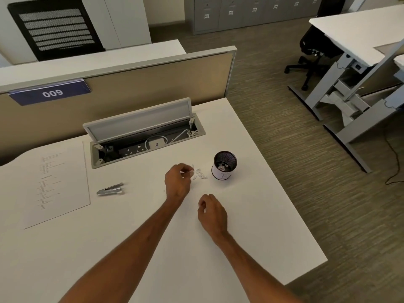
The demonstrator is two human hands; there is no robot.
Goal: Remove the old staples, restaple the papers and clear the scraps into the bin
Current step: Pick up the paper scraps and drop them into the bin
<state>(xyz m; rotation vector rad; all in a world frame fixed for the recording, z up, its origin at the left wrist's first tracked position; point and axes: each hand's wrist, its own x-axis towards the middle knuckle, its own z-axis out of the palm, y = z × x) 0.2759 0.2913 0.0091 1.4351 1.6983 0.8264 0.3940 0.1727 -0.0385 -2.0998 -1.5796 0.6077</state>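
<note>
Pinched one of the scraps (200, 174) between fingers (182, 167) of the left hand (178, 182), just beside the bin (225, 165). Held right hand (212, 213) curled (grasp, if any, not discernible). Risked scattering light scraps off the surface (153, 237) through careless sweeping.

— How's the light?
— Even, soft, fairly bright; the white desk (251, 226) shows only faint shadows.
— Sharpness?
— Slightly soft overall; wide-angle bending curves the edges, and the far cabinets (251, 12) blur.

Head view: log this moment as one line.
left hand pinches scrap | right hand curled, contents unclear | scraps lie beside bin | stapler lies apart
</note>
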